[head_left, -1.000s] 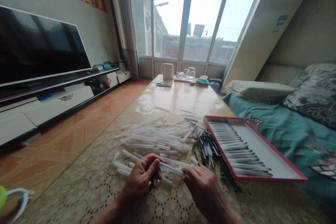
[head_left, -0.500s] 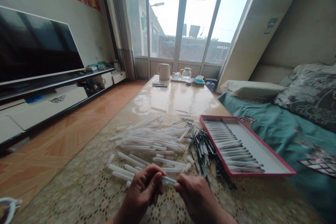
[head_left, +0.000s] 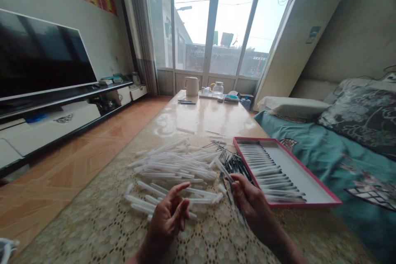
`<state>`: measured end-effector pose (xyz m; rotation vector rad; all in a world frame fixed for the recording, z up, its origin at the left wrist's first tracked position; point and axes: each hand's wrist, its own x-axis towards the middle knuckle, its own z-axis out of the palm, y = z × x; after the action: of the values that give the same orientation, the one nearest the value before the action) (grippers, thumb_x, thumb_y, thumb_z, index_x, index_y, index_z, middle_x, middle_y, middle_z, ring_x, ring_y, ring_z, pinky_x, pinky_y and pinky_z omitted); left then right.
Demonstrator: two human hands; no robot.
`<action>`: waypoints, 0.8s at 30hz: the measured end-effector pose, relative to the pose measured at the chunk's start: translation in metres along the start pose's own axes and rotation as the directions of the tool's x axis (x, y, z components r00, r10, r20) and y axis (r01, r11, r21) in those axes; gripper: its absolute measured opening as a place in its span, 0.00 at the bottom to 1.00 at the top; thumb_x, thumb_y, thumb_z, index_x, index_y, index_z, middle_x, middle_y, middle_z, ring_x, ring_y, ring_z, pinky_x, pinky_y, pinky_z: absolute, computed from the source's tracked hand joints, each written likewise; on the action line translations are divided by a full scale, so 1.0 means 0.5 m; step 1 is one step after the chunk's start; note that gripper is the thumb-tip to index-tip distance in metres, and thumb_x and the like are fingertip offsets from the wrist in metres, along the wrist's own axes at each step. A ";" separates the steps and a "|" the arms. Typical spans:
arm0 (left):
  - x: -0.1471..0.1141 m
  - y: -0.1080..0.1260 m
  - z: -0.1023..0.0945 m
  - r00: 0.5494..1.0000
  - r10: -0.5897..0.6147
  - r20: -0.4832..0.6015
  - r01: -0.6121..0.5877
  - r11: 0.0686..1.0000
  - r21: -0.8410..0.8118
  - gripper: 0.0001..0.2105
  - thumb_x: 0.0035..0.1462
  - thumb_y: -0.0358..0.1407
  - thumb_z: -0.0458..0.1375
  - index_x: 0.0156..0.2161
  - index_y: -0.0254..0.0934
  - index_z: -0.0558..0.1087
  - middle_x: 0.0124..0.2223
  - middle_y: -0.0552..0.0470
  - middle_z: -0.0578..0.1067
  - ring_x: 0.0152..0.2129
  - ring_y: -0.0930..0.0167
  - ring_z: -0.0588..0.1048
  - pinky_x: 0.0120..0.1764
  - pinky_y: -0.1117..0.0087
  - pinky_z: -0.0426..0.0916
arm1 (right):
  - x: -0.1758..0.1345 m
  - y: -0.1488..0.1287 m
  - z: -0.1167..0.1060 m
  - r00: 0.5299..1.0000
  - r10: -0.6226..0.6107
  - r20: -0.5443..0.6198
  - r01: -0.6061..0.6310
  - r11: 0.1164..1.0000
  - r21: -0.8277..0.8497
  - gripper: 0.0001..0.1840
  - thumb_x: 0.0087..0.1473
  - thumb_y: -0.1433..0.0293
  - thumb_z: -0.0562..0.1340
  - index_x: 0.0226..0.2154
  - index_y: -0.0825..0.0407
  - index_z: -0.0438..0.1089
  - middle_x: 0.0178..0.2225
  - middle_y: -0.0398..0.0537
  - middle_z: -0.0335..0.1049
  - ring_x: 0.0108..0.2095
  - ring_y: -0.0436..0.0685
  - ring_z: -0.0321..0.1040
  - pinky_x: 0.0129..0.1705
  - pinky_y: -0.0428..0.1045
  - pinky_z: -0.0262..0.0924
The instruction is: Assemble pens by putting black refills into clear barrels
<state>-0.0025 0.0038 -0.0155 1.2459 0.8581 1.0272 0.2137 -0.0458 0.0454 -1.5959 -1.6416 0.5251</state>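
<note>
My left hand hovers over the near side of the table, index finger stretched out and thumb apart, with nothing in it. My right hand grips a slim translucent pen between thumb and fingers, its far end pointing up and left. Beyond my left hand lies a loose pile of white translucent pen tubes. Dark thin pen refills are heaped just past my right hand, partly hidden by it. To the right, a red-rimmed shallow box contains a row of filled pens.
The table has a patterned cover. At its far end stand a beige jug, a glass pot and a tissue pack. A bed with a teal cover borders the right side.
My hands have come apart. The right one has moved right and up with the pen, now tilted upward. My left hand has let go and opened, staying near its place.
</note>
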 end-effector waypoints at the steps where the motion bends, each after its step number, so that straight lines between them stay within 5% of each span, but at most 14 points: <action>1: -0.001 0.000 0.000 1.000 0.011 -0.014 -0.011 1.000 0.024 0.23 0.53 0.47 0.56 0.51 0.34 0.63 0.19 0.60 0.68 0.09 0.81 0.59 0.13 0.81 0.52 | 0.005 0.002 -0.029 0.999 0.043 -0.019 -0.043 0.999 0.010 0.19 0.62 0.59 0.44 0.46 0.52 0.60 0.23 0.42 0.66 0.22 0.52 0.63 0.25 0.45 0.56; 3: -0.004 0.001 0.001 0.999 0.027 -0.020 -0.026 0.998 0.052 0.21 0.54 0.47 0.55 0.48 0.34 0.65 0.19 0.60 0.68 0.09 0.81 0.59 0.13 0.81 0.52 | 0.021 0.018 -0.092 0.997 0.080 -0.024 -0.080 0.996 -0.033 0.19 0.61 0.59 0.44 0.48 0.52 0.58 0.22 0.42 0.67 0.21 0.52 0.64 0.24 0.45 0.58; 6: -0.008 0.004 0.008 0.997 0.046 -0.058 -0.043 0.997 0.058 0.19 0.54 0.46 0.55 0.46 0.35 0.66 0.19 0.60 0.68 0.09 0.81 0.59 0.13 0.81 0.52 | 0.057 0.075 -0.177 0.993 0.061 -0.098 -0.091 0.937 -0.338 0.14 0.58 0.63 0.50 0.41 0.51 0.65 0.32 0.48 0.73 0.33 0.56 0.70 0.32 0.47 0.61; 8: -0.010 0.006 0.012 0.993 0.074 -0.097 -0.069 0.996 0.058 0.18 0.54 0.46 0.55 0.46 0.35 0.67 0.18 0.60 0.68 0.09 0.81 0.59 0.13 0.81 0.51 | 0.084 0.130 -0.213 0.989 -0.006 -0.145 -0.079 0.815 -0.575 0.12 0.56 0.69 0.52 0.38 0.52 0.68 0.37 0.51 0.73 0.38 0.58 0.70 0.37 0.48 0.59; 11: -0.009 0.009 0.014 0.983 0.121 -0.138 -0.114 0.992 0.057 0.17 0.55 0.45 0.54 0.44 0.35 0.67 0.18 0.60 0.67 0.09 0.82 0.59 0.13 0.81 0.52 | 0.117 0.210 -0.234 0.997 0.045 -0.060 -0.075 0.513 -0.855 0.14 0.55 0.76 0.51 0.37 0.51 0.70 0.37 0.53 0.72 0.37 0.59 0.69 0.35 0.50 0.54; 12: -0.009 0.009 0.014 0.980 0.130 -0.149 -0.123 0.991 0.056 0.17 0.55 0.45 0.54 0.44 0.35 0.68 0.18 0.60 0.67 0.09 0.82 0.59 0.13 0.81 0.52 | 0.124 0.230 -0.233 0.997 0.060 -0.041 -0.065 0.491 -0.869 0.15 0.55 0.77 0.51 0.36 0.51 0.71 0.36 0.53 0.72 0.35 0.59 0.69 0.35 0.50 0.53; 24: -0.004 0.004 0.010 0.981 0.099 -0.167 -0.098 0.995 0.016 0.16 0.55 0.45 0.55 0.43 0.36 0.67 0.18 0.60 0.66 0.09 0.82 0.58 0.13 0.82 0.52 | 0.161 0.293 -0.192 0.990 0.080 0.117 0.056 0.536 -0.842 0.19 0.50 0.83 0.51 0.33 0.49 0.72 0.35 0.48 0.72 0.37 0.55 0.68 0.35 0.47 0.49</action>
<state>0.0015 0.0004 -0.0129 1.2306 0.9370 1.2226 0.3881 0.0303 0.0138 -2.2887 -2.1699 -0.2631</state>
